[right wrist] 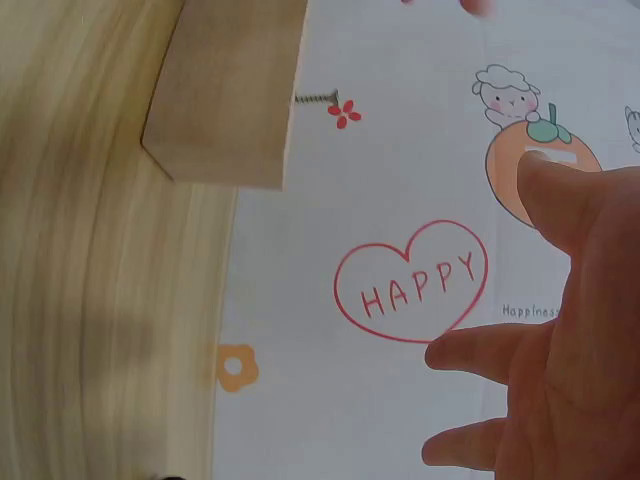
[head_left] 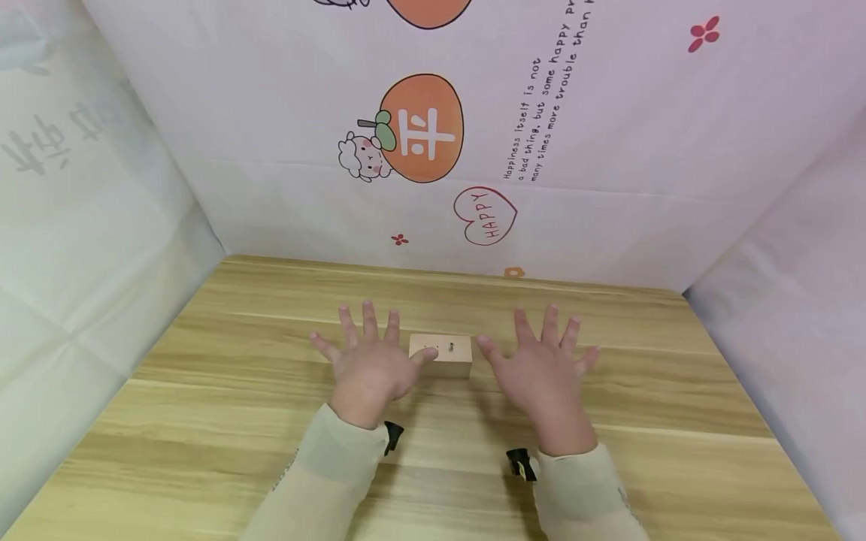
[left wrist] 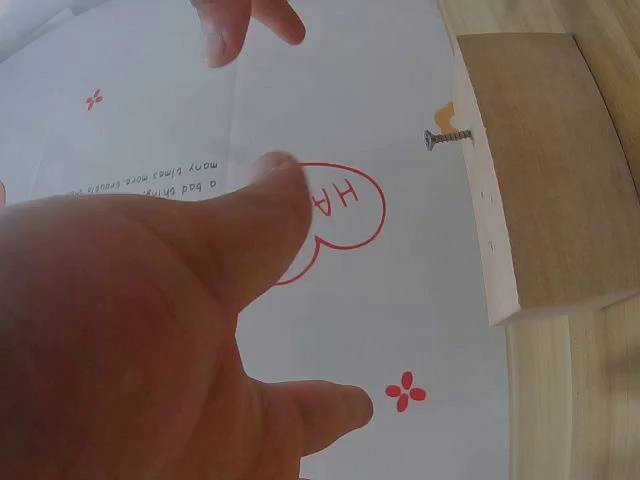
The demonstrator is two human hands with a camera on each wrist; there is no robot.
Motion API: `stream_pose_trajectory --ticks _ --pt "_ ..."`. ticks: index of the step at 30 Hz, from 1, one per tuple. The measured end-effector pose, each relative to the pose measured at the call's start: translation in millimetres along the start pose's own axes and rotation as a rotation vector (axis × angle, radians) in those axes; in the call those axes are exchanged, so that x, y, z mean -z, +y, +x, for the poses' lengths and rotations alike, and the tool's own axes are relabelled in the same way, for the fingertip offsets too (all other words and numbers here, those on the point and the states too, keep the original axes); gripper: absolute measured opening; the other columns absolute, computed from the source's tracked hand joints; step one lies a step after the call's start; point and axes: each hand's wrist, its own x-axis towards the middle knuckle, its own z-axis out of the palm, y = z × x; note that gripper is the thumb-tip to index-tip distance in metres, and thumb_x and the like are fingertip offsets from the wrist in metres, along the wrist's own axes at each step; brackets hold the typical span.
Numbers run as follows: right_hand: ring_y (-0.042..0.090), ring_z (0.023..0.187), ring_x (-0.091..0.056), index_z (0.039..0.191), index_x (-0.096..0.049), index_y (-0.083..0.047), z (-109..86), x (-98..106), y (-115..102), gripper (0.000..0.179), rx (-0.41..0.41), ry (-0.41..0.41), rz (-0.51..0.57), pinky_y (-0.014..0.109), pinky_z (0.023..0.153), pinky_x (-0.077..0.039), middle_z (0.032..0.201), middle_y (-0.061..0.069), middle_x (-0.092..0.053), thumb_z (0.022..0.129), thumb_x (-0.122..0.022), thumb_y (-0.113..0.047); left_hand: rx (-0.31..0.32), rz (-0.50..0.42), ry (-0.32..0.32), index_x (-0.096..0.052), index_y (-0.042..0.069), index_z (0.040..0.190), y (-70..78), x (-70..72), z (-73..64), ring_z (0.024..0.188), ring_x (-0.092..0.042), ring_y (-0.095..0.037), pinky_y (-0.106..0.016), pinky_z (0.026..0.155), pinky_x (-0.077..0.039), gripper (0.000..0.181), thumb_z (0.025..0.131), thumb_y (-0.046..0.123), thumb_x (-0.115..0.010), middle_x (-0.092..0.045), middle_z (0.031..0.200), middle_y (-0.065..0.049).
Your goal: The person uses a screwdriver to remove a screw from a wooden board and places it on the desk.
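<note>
In the head view the block (head_left: pixel 451 370) stands on the surface (head_left: pixel 453 496) just below mid-frame, between the left hand (head_left: pixel 375 372) on its left and the right hand (head_left: pixel 541 372) on its right. The screw (head_left: pixel 451 347) stands in the block's top. The cloth (head_left: pixel 609 180) hangs behind, across the upper frame.

A white cloth (head_left: pixel 271 113) hangs behind the wood-grain bench (head_left: pixel 676 391), with side cloths (head_left: pixel 88 248) to left and right. The white cloth bears an orange fruit (head_left: pixel 422 128) with a sheep (head_left: pixel 363 156) beside it, lines of text (head_left: pixel 549 105), a red heart (head_left: pixel 485 216) reading HAPPY, red flowers (head_left: pixel 704 34) and an orange flower (right wrist: pixel 247 367) near the bench
</note>
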Motion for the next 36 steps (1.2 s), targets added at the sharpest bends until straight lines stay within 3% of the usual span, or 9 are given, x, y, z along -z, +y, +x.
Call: stream_pose_trajectory --ticks 4,7,12,16,18,22,26,30,36 --pt "0.054 0.138 0.019 0.161 -0.021 -0.014 0.6 8.3 8.4 0.111 -0.012 -0.035 0.017 0.084 0.093 0.013 0.16 0.028 0.008 0.081 -0.014 -0.091 -0.031 -0.042 -0.008 -0.015 0.024 0.162 -5.1 1.6 2.3 0.144 0.017 -0.045 -0.083 0.096 0.01 0.099 0.086 0.081 -0.044 0.006 0.164 -0.015" --pt "0.057 0.14 0.01 0.161 -0.018 -0.013 1.1 19.7 21.6 0.107 0.017 -0.061 0.092 0.084 0.097 0.004 0.161 0.029 0.005 0.085 -0.024 -0.088 -0.135 -0.189 -0.005 -0.015 0.023 0.162 -15.0 0.8 8.9 0.145 0.014 -0.044 -0.082 0.1 -0.003 0.103 0.085 0.07 -0.063 0.01 0.164 -0.015" --pt "0.056 0.141 -0.009 0.162 -0.004 -0.016 -2.8 45.9 64.5 0.1 0.081 -0.139 0.39 0.075 0.106 -0.017 0.161 0.029 -0.003 0.092 -0.05 -0.071 -0.369 -0.488 -0.029 -0.014 0.024 0.162 -37.5 -1.4 24.4 0.144 -0.014 -0.048 -0.07 0.103 -0.032 0.108 0.081 0.04 -0.084 0.009 0.164 -0.015" --pt "0.055 0.138 -0.021 0.162 0.001 -0.021 -3.2 62.1 103.0 0.091 0.062 -0.231 0.698 0.068 0.101 -0.037 0.16 0.03 -0.006 0.099 -0.057 -0.052 -0.469 -0.671 -0.076 -0.015 0.032 0.161 -53.8 -6.8 36.3 0.14 -0.029 -0.046 -0.063 0.105 -0.035 0.106 0.082 0.027 -0.085 -0.001 0.165 -0.011" --pt "0.052 0.135 -0.03 0.162 0.001 -0.018 -2.3 66.7 121.4 0.085 0.046 -0.271 0.854 0.06 0.096 -0.046 0.159 0.032 -0.006 0.103 -0.055 -0.042 -0.482 -0.769 -0.122 -0.019 0.036 0.16 -59.7 -11.4 41.6 0.141 -0.029 -0.042 -0.06 0.106 -0.036 0.101 0.083 0.021 -0.084 -0.007 0.165 -0.008" --pt "0.026 0.118 -0.057 0.162 0.0 -0.015 -1.2 69.2 154.4 0.077 -0.004 -0.345 1.111 0.048 0.087 -0.055 0.157 0.031 -0.008 0.106 -0.05 -0.032 -0.438 -1.01 -0.265 -0.031 0.036 0.157 -65.6 -25.0 51.1 0.143 -0.028 -0.037 -0.05 0.1 -0.047 0.092 0.085 0.007 -0.08 -0.018 0.162 -0.011" --pt "0.018 0.104 -0.066 0.162 -0.007 -0.014 2.4 60.7 176.0 0.068 -0.013 -0.403 1.277 0.051 0.088 -0.054 0.142 0.016 -0.04 0.108 -0.047 -0.026 -0.39 -1.199 -0.373 -0.036 0.028 0.156 -66.2 -39.2 60.6 0.14 -0.033 -0.037 -0.041 0.088 -0.056 0.087 0.086 -0.005 -0.075 -0.026 0.157 -0.024" --pt "0.025 0.107 -0.065 0.152 -0.036 -0.023 6.5 48.3 185.7 0.046 -0.027 -0.446 1.381 0.055 0.092 -0.051 0.121 -0.005 -0.059 0.107 -0.048 -0.023 -0.407 -1.26 -0.421 -0.039 0.021 0.156 -64.9 -47.4 68.3 0.133 -0.045 -0.037 -0.042 0.087 -0.056 0.079 0.089 -0.008 -0.07 -0.032 0.153 -0.028" --pt "0.034 0.115 -0.06 0.13 -0.054 -0.031 15.2 31.2 187.3 0.024 -0.074 -0.514 1.415 0.058 0.096 -0.047 0.125 0.0 -0.057 0.107 -0.048 -0.024 -0.408 -1.27 -0.459 -0.043 0.018 0.153 -63.2 -54.5 74.2 0.125 -0.053 -0.038 -0.044 0.089 -0.055 0.072 0.09 -0.006 -0.07 -0.035 0.151 -0.029"
